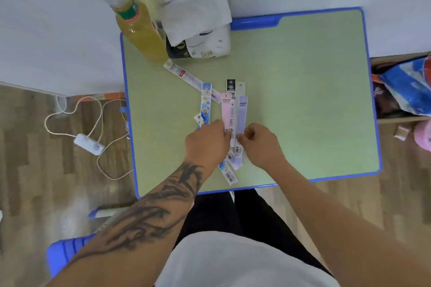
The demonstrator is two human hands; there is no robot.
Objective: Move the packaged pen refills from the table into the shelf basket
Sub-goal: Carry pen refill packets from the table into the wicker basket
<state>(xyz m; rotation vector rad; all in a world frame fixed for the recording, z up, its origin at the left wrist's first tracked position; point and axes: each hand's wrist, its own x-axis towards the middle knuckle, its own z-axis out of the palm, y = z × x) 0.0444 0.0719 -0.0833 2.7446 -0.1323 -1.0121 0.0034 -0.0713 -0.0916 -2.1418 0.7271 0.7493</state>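
Several long, narrow packs of pen refills (234, 109) lie bunched in the middle of the green table (303, 91). A blue patterned pack (206, 105) lies to their left, and a white pack (184, 75) slants toward the bottle. My left hand (206, 141) and my right hand (260, 143) meet over the near end of the bunch, both with curled fingers pinching the packs. More pack ends (229, 171) stick out below the hands. No basket is plainly in view.
A bottle of yellow drink (137, 28) and a tissue pack (200, 30) stand at the table's far left corner. A power strip with cable (88, 144) lies on the floor at left. A shelf edge with colourful bags (405, 86) is at right.
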